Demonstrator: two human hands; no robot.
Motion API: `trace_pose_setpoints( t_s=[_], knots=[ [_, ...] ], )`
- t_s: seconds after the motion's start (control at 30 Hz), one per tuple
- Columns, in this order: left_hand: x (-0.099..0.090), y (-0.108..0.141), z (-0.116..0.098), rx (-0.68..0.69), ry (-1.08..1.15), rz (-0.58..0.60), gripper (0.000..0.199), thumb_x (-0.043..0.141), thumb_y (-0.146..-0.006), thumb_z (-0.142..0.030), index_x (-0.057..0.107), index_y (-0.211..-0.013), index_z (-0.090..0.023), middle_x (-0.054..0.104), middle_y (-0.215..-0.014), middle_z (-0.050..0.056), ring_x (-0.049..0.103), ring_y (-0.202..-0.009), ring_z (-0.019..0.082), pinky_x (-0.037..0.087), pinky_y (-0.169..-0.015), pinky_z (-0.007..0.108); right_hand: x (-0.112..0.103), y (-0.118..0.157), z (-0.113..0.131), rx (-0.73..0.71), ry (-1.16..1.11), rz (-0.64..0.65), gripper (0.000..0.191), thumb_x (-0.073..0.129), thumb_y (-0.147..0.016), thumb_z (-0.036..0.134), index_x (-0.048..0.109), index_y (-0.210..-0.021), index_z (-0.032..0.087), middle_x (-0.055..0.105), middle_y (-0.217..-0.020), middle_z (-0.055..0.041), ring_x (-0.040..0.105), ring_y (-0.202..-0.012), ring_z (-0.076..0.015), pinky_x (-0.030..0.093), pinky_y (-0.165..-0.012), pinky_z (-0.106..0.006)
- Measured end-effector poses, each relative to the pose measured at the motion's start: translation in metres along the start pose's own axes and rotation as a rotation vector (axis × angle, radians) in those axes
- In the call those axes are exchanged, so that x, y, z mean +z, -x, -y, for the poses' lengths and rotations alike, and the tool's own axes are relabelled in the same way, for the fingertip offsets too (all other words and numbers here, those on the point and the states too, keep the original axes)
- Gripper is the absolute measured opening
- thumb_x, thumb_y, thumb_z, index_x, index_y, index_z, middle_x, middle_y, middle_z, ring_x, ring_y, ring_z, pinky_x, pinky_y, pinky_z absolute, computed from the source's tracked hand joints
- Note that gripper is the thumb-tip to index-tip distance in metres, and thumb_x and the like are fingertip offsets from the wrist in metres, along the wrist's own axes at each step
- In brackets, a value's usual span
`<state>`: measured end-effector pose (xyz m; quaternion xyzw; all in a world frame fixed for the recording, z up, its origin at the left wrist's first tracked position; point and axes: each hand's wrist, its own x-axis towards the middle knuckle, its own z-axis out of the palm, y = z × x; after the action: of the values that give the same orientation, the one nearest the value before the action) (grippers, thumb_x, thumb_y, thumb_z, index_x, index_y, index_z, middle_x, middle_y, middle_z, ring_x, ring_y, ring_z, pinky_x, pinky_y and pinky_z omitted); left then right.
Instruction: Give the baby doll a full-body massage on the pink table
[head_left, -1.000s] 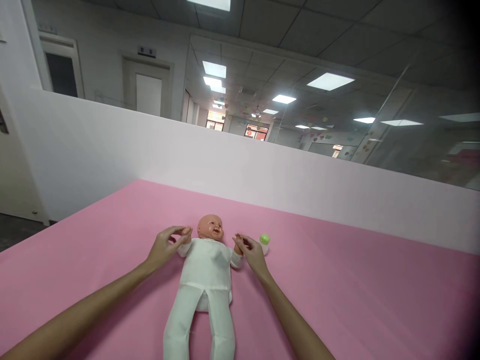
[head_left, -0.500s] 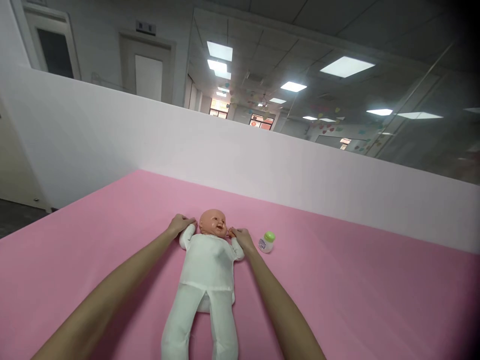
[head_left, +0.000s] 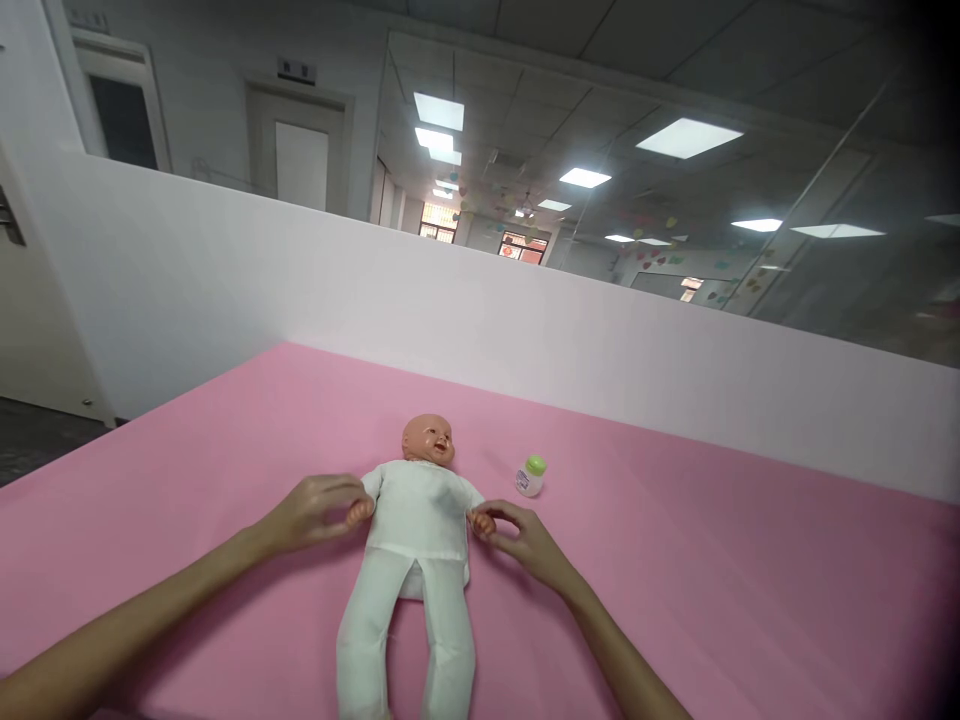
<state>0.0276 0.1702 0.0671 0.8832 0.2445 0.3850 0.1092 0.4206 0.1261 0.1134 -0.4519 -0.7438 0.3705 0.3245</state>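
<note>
Baby doll (head_left: 416,510), flat on its back on the pink desk (head_left: 675,560), right in the middle of the action! Head toward the far side, legs in white trousers (head_left: 444,645) running down toward the near edge of the view, slightly parted. Its arms reach outward beside the white top (head_left: 405,490), one to each flank. And look at the grip: the left hand (head_left: 307,515) has the doll's small hand between thumb and fingers, while across the body the right hand (head_left: 531,545) mirrors it, thumb below, fingers above, around the doll's other little hand. Two hands, two grasps! Just beyond the right hand, near the doll's shoulder, sits a small jar (head_left: 529,484) with a green lid (head_left: 535,465), its label too small to read. Further back, a low white wall (head_left: 525,320) cuts across, glass rising above it, ceiling lights (head_left: 688,138) blazing overhead. Far left, a pale door (head_left: 37,320) shows a dark handle (head_left: 11,218).
</note>
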Motion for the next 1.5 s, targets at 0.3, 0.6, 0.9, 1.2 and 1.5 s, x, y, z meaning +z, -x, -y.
trace_pose_setpoints(
  t_s=[0.3, 0.6, 0.9, 1.2, 1.5],
  knots=[
    [0.021, 0.030, -0.011, 0.204, -0.094, 0.043, 0.022, 0.061, -0.099, -0.024, 0.072, -0.118, -0.028, 0.077, -0.111, 0.010, 0.073, -0.103, 0.023, 0.059, -0.090, 0.035, 0.019, 0.033, -0.001, -0.096, 0.138, 0.062, 0.019, 0.066, -0.094, 0.037, 0.076, -0.103, 0.024, 0.077, -0.103, -0.0051, 0.069, -0.097, -0.0233, 0.053, -0.093, -0.037],
    [-0.009, 0.005, 0.038, -0.854, 0.454, -0.622, 0.044, 0.079, -0.080, -0.053, 0.075, -0.108, -0.019, 0.076, -0.111, 0.011, 0.071, -0.103, 0.029, 0.058, -0.087, 0.038, -0.034, -0.004, -0.042, 0.187, -0.268, -0.731, 0.055, 0.086, -0.065, 0.054, 0.076, -0.104, 0.017, 0.079, -0.106, -0.0117, 0.074, -0.102, -0.0305, 0.060, -0.087, -0.039],
    [-0.026, 0.042, 0.079, -1.162, 0.591, -0.443, 0.056, 0.095, -0.050, -0.054, 0.078, -0.084, -0.012, 0.076, -0.074, 0.010, 0.069, -0.069, 0.023, 0.055, -0.069, 0.035, -0.049, 0.016, -0.106, 0.453, -0.292, -0.689, 0.043, 0.087, -0.055, 0.047, 0.079, -0.080, 0.013, 0.079, -0.077, -0.0075, 0.071, -0.069, -0.0205, 0.057, -0.067, -0.030],
    [-0.036, 0.039, 0.076, -1.151, 0.144, -0.313, 0.052, 0.082, -0.068, -0.052, 0.075, -0.105, -0.015, 0.077, -0.096, 0.012, 0.069, -0.080, 0.029, 0.049, -0.069, 0.035, -0.055, 0.022, -0.101, 0.410, 0.144, -0.569, 0.040, 0.068, -0.073, 0.055, 0.079, -0.083, 0.017, 0.081, -0.091, -0.0104, 0.075, -0.089, -0.0311, 0.055, -0.076, -0.039],
    [0.050, -0.102, -0.027, -0.585, 0.356, -0.458, 0.034, 0.066, -0.087, -0.047, 0.075, -0.104, -0.019, 0.074, -0.110, 0.011, 0.068, -0.100, 0.026, 0.053, -0.084, 0.036, -0.075, 0.006, -0.094, 0.323, 0.270, -0.758, 0.050, 0.058, -0.082, 0.046, 0.071, -0.119, 0.014, 0.076, -0.110, -0.0130, 0.072, -0.095, -0.0269, 0.056, -0.086, -0.040]
  ],
)
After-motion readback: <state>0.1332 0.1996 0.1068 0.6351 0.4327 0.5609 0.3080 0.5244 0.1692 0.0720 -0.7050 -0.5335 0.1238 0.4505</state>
